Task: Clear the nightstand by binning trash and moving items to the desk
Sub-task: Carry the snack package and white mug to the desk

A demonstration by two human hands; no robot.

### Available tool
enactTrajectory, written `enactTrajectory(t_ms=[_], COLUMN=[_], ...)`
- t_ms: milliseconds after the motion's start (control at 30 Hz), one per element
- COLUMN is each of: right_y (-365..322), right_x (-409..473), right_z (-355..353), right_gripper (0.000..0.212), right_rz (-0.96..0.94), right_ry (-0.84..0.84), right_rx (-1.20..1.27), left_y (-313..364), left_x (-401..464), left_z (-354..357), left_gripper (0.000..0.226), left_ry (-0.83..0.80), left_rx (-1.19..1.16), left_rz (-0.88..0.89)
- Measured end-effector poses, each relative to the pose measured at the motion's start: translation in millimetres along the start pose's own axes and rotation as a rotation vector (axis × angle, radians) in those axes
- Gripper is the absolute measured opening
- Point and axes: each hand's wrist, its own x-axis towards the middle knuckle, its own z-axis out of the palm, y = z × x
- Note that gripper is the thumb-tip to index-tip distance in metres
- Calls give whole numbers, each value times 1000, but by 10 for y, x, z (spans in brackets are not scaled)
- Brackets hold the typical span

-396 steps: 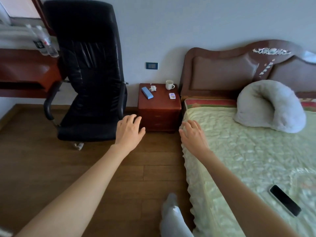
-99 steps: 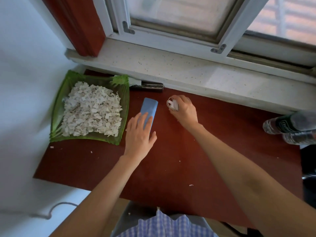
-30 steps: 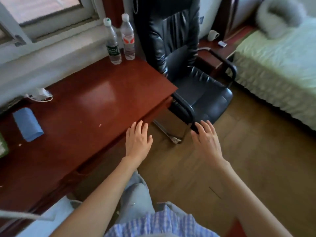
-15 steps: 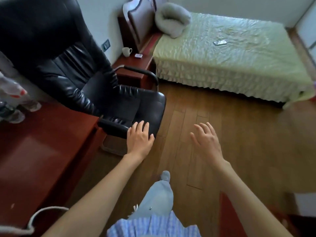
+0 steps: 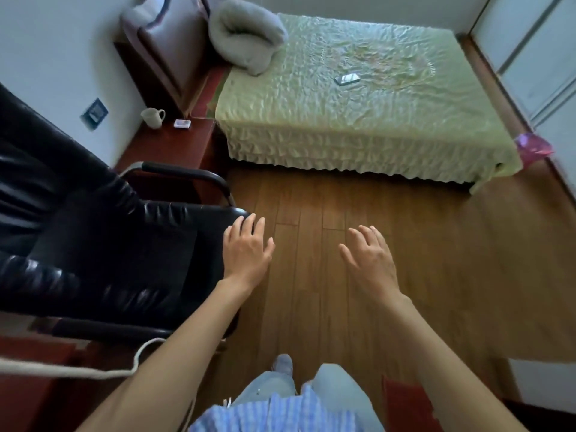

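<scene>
- The nightstand stands in the far left corner, wedged between the wall and the bed, its red-brown top partly cut off by the chair's armrest.
- On its top a white mug sits at the back near the wall, handle turned toward the bed.
- Just beside the mug, nearer the bed, lies a small flat packet; it is too small to say what it is, perhaps a card box or wrapper.
- A blue wall socket is set in the wall to the left of the mug.
- The black leather office chair fills the left side, between the viewer and the nightstand.
- The left hand is empty, palm down, fingers spread and relaxed, held over the front corner of the chair seat; whether it touches the leather cannot be told.
- The right hand is likewise empty and slack, fingers loosely fanned, held above the wooden floor, well apart from the left.
- On the green bedspread lies a phone, and a grey pillow is bunched by the headboard.
- A pink container sits at the foot of the bed, near the right wall.
- A pale cord runs across the lower left, over a red-brown desk edge.
</scene>
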Motion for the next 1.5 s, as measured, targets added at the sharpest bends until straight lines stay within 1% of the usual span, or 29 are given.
enactTrajectory(t_ms=[133,267,433,533,667,767,967,1300,1400,1500], right_y=[62,170,338,366,288,146,-420,-1921,-2281,-2561], right_x=[610,1374,2540,3268,4137,4639,5656,7187,7521,7836], right_z=[32,84,59,-28,-71,-7,365,905,1034,1226], right_gripper=[46,44,43,43,43,45,48,41,38,40], right_rz=[3,-26,-90,-123,-305,-348,-517,-703,-747,-796], right_ry=[33,44,75,32,-63,-137,-265,-290,-300,-317], right_rx=[-5,-32,-1,25,-27,-5,-17,11,18,10], left_y=[89,217,383,442,404,285,-218,-1523,-1818,-2078], left_x=[622,1310,2323,2922,3503,3761,4325,5575,5849,6073], left_z=[125,359,620,677,732,767,807,676,613,621], left_gripper=[43,44,44,45,45,46,45,45,45,45], left_ry=[66,44,73,83,103,82,88,107,108,110], left_rx=[6,-21,0,26,59,61,95,130,133,146], left_rz=[47,3,-29,-104,-213,-316,-484,-654,-701,-733])
